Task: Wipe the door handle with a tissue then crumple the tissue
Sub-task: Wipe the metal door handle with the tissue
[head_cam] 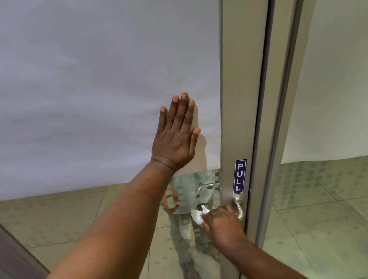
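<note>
**Tissue held against the door handle**

The left hand (176, 135) is laid flat on the frosted part of the glass door (74, 84), with the fingers spread only slightly and pointing upward, the palm pressed to the pane just beside the metal door frame (240, 107). Nothing is gripped by it.

The right hand (221, 223) is closed around the door handle (239, 207), a curved silver lever fixed to the frame directly below a blue sign (240, 176) on which "PULL" is printed in white letters. A white tissue (199, 214) is pinched between this hand and the handle; a crumpled corner of it is seen sticking out to the left of the knuckles, while the rest is hidden under the fingers. Only the upper bend of the handle is left uncovered.

Below the frosted band the glass is clear, and a reflection of the person's legs and a sandalled foot (194, 278) is seen in it. A pale green tiled floor (332, 212) with dotted patterns is visible through the lower panes on both sides of the frame.
</note>
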Available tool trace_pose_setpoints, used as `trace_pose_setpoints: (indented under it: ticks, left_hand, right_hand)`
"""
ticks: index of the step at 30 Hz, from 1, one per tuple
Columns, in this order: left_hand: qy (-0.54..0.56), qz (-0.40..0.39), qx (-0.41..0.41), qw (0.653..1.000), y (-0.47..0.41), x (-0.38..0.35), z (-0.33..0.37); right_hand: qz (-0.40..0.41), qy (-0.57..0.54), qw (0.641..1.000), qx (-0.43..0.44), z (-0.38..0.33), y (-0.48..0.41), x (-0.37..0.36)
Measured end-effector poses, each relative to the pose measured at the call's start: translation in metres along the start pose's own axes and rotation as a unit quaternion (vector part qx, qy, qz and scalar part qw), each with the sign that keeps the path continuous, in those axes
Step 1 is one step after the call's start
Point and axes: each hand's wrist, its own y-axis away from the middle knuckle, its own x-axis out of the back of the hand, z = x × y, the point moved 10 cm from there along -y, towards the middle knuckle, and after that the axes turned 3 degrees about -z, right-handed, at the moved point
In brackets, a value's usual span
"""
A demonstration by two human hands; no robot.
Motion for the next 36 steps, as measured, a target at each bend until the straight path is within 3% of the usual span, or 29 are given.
trace_pose_setpoints:
  ticks: [8,11,17,20,22,26,31,36]
  left_hand:
    - [-0.002,-0.003,0.001,1.0,0.0,-0.001,0.0]
    - [-0.008,-0.005,0.001,1.0,0.0,-0.001,0.0]
    - [-0.004,-0.01,0.004,1.0,0.0,0.001,0.001]
    - [-0.003,-0.013,0.004,1.0,-0.001,0.002,0.001]
    - [0.0,-0.012,0.005,1.0,-0.001,0.003,0.002]
    - [-0.002,-0.014,0.006,1.0,-0.001,0.004,0.002]
    - [-0.005,-0.015,0.004,1.0,-0.001,0.002,0.002]
    - [-0.008,-0.009,0.004,1.0,0.0,0.001,0.001]
  right_hand:
    - [-0.002,-0.035,0.996,-0.087,0.008,-0.031,0.0]
    - [0.028,-0.123,0.986,-0.112,0.02,-0.032,0.01]
    - [0.111,-0.412,0.872,-0.241,0.069,0.001,0.017]
    - [0.109,-0.494,0.819,-0.271,0.084,0.011,0.008]
    - [0.083,-0.517,0.805,-0.28,0.085,0.013,-0.001]
    - [0.01,-0.484,0.833,-0.269,0.073,0.013,-0.016]
    - [-0.018,-0.228,0.947,-0.226,0.079,0.014,-0.008]
    - [-0.011,-0.169,0.975,-0.143,0.064,0.008,0.008]
